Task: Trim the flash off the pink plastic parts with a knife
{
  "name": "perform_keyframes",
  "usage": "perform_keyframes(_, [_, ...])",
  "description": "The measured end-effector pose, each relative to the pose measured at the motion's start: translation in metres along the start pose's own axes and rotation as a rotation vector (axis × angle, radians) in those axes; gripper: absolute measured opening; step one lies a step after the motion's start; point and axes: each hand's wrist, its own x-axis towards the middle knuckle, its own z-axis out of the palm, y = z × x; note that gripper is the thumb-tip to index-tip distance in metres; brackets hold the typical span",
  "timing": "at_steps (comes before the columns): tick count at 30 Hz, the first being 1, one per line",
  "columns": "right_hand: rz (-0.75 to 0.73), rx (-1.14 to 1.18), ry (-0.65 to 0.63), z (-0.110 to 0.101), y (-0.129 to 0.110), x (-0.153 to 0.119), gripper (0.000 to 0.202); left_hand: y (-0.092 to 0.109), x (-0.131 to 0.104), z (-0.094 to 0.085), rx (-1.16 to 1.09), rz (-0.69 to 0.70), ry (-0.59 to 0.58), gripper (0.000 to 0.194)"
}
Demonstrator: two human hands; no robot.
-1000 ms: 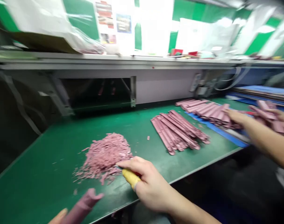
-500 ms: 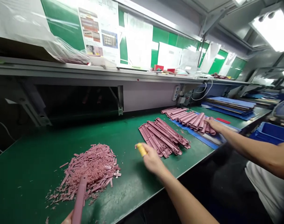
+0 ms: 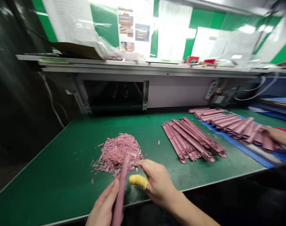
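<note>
My left hand point(image 3: 104, 204) is closed around a long, narrow pink plastic piece point(image 3: 120, 191), held upright at a slight tilt near the table's front edge. Beside its upper end is my right hand point(image 3: 160, 185), fingers bent, a yellow cover point(image 3: 138, 181) on its thumb. From its fingers juts a small tool with a thin metal tip point(image 3: 135, 165), with a bit of red by the fingers; most of it is hidden. The tip is close to the pink piece, but contact is unclear. Behind them lies a heap of pink scraps and shavings point(image 3: 120, 146).
Several long pink pieces point(image 3: 190, 138) lie stacked to the right on the green table point(image 3: 70, 188). Farther right, pink tubes point(image 3: 230, 122) rest on blue sheets point(image 3: 234, 144), where another person's hand point(image 3: 280, 136) touches them. A shelf point(image 3: 154, 66) runs above the table.
The view has swung left. My right hand has moved from beside the stack to the upper end of the pink piece. My left hand now shows more fully, gripping the same piece.
</note>
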Motion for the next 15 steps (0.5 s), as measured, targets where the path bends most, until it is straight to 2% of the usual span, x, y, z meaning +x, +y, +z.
perform_keyframes(2, [-0.030, -0.089, -0.003, 0.002, -0.001, 0.010, 0.062, 0.002, -0.005, 0.003, -0.019, -0.009, -0.029, 0.056])
perform_keyframes(5, [-0.064, -0.216, -0.054, 0.003, -0.003, 0.020, 0.068, 0.007, -0.011, 0.005, -0.036, -0.014, -0.073, 0.059])
perform_keyframes(9, [-0.066, -0.357, -0.101, 0.003, -0.006, 0.023, 0.062, 0.013, -0.018, 0.005, -0.031, 0.016, -0.102, 0.050])
perform_keyframes(15, [-0.094, -0.407, -0.150, 0.001, -0.007, 0.023, 0.053, 0.018, -0.026, 0.008, -0.046, 0.024, -0.125, 0.038])
